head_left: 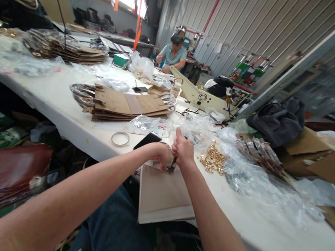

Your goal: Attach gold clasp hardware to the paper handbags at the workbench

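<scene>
Over cardboard (160, 191), left hand (162, 155) beside right hand (183, 150) (clenched).

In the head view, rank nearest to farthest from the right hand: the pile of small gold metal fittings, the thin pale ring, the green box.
1. Gold fittings: just right of the right hand.
2. Pale ring: farther left.
3. Green box: far back.

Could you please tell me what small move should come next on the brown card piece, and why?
Probably press the small dark part home on the brown card piece: the right hand grips it at the piece's far edge, the left hand holds that edge beside it, gold fittings lying nearby.
</scene>
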A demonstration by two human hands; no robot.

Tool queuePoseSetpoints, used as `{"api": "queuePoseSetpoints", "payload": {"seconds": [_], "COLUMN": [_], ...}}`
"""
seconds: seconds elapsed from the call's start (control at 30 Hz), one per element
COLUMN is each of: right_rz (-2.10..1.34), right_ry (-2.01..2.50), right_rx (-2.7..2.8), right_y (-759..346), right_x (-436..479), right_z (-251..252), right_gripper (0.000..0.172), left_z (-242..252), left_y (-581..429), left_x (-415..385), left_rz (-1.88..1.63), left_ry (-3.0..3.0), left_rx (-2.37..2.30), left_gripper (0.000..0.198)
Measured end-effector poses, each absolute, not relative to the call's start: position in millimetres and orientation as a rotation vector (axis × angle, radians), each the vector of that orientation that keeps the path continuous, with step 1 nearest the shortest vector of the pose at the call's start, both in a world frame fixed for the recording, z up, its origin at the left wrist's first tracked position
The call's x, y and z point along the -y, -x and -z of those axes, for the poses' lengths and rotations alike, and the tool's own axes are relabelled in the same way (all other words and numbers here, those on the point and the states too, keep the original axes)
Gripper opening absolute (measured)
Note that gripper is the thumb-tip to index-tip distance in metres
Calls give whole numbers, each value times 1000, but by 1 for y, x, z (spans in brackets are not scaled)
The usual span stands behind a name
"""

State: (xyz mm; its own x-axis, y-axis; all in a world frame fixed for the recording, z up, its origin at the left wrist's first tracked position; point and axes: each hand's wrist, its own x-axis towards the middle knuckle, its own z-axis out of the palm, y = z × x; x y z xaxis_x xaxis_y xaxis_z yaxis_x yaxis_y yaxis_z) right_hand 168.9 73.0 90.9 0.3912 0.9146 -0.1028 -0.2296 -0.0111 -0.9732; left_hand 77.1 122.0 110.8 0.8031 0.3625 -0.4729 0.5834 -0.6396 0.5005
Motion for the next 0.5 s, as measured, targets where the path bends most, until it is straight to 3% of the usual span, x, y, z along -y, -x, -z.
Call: {"api": "queuePoseSetpoints", "payload": {"seconds": [0.2, 0.5], "right_rz": [-701, -503], "right_ry": [861, 893], "right_rx": [847, 964], "right_y": [-164, -145], "right_x": [-11, 1], "right_z": [-97, -77], "right_gripper": [70, 63], "left_z": [-110, -104], "left_y": [-71, -64], "left_x": [-120, -124], "left_rz": [475, 462], "left_ry": [-2316, -2267], "left_rx": [-748, -729], "left_gripper": [44, 29]}}
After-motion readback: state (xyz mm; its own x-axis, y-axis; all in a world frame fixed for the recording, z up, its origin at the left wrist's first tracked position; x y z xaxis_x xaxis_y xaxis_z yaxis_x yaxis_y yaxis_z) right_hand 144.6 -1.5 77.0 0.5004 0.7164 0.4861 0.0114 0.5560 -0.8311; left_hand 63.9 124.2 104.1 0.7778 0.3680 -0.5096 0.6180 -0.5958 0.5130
